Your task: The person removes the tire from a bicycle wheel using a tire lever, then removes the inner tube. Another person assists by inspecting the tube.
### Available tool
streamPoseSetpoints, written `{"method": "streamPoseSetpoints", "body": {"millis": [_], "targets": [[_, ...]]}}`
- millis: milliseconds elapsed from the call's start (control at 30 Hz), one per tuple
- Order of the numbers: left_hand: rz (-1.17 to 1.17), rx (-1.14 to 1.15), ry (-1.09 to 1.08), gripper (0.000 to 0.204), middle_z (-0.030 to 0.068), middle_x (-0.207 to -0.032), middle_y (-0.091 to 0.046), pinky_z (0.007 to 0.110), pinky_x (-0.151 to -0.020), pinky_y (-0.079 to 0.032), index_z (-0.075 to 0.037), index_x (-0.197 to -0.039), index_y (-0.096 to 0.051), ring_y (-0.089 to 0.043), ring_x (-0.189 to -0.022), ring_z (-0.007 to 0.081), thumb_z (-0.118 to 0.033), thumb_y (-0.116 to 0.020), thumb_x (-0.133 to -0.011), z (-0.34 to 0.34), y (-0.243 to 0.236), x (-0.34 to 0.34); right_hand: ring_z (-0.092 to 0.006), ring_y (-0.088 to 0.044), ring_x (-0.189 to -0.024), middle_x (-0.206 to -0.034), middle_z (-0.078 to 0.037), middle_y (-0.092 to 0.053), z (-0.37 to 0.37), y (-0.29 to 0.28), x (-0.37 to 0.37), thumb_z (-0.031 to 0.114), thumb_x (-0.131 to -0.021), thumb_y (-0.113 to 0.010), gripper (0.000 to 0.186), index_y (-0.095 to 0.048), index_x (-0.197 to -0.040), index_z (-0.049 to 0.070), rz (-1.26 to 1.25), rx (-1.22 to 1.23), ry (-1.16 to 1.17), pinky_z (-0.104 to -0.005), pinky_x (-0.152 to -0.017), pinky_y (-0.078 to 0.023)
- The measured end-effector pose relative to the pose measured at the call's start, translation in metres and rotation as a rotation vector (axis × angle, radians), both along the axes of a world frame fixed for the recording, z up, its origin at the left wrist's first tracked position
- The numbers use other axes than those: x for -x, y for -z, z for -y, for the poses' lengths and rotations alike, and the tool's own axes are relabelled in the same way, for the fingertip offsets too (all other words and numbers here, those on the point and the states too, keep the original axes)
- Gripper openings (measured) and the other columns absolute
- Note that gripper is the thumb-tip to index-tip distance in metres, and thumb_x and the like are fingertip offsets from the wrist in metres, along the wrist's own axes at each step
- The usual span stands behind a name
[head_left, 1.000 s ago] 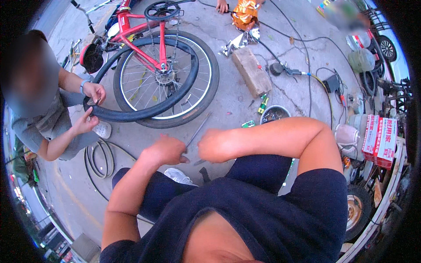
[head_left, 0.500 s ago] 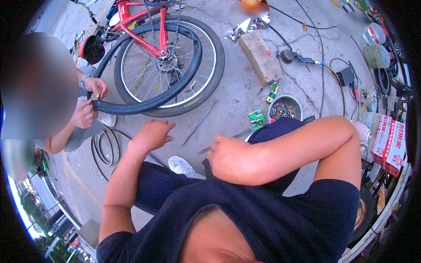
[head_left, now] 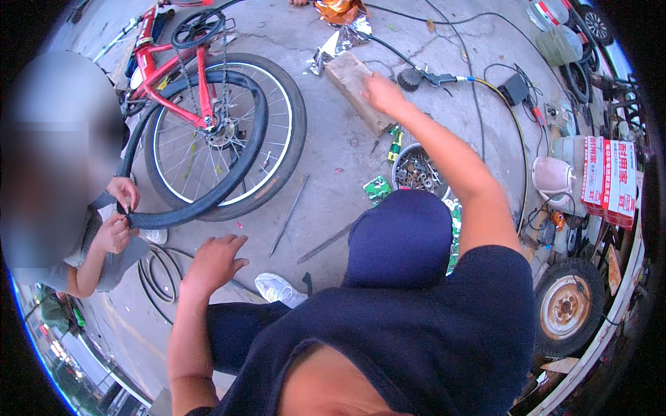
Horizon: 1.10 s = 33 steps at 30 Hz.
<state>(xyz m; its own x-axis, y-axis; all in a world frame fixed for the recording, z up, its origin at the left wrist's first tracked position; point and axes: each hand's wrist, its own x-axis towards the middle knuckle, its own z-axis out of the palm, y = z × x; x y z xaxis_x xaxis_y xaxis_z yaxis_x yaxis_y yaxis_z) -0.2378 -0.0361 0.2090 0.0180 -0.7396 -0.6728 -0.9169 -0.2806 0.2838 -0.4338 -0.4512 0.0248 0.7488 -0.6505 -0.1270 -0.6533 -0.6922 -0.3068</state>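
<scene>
My right hand (head_left: 383,95) is stretched far forward, its fingers curled down on a rectangular block (head_left: 347,75); whatever they pinch is hidden beneath them. My left hand (head_left: 215,265) hovers over the ground near my white shoe (head_left: 277,288), fingers extended and holding nothing. In front of it lies a thin metal rod (head_left: 288,216); a flat dark bar (head_left: 325,244) rests closer to my knee. At the left, a co-worker's two hands (head_left: 118,215) grip a black inner tube (head_left: 170,220), which loops over the wheel (head_left: 300,132) of an overturned red bicycle (head_left: 206,90).
Beside the block are a green-yellow screwdriver (head_left: 395,144), a metal bowl (head_left: 395,173) of small hardware and a green packet (head_left: 377,189). An air hose with inflator (head_left: 438,80) crosses the ground. A coiled hose (head_left: 146,274), a red-white box (head_left: 610,173) and a rusty-rimmed wheel (head_left: 567,308) lie around.
My right hand has gone from near my lap forward onto the block, covering a small red item seen there earlier. My left hand stays low and outstretched. The view has shifted right.
</scene>
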Motion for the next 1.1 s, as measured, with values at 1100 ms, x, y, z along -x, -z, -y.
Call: {"method": "streamPoseSetpoints", "body": {"millis": [1100], "targets": [[-0.072,-0.115,-0.052,0.044,0.0171,-0.104,-0.059,0.043,-0.082,-0.045,-0.007,-0.118,-0.053,-0.056,-0.095,0.0360,-0.025,-0.063,-0.079,0.034,0.048,0.013,-0.0364,-0.059,-0.092,-0.093,-0.022,-0.062,0.176,0.063,0.084,0.012,-0.080,-0.053,0.019,-0.064,-0.091,0.001,-0.083,0.139,0.325,-0.0438,-0.080,-0.047]]}}
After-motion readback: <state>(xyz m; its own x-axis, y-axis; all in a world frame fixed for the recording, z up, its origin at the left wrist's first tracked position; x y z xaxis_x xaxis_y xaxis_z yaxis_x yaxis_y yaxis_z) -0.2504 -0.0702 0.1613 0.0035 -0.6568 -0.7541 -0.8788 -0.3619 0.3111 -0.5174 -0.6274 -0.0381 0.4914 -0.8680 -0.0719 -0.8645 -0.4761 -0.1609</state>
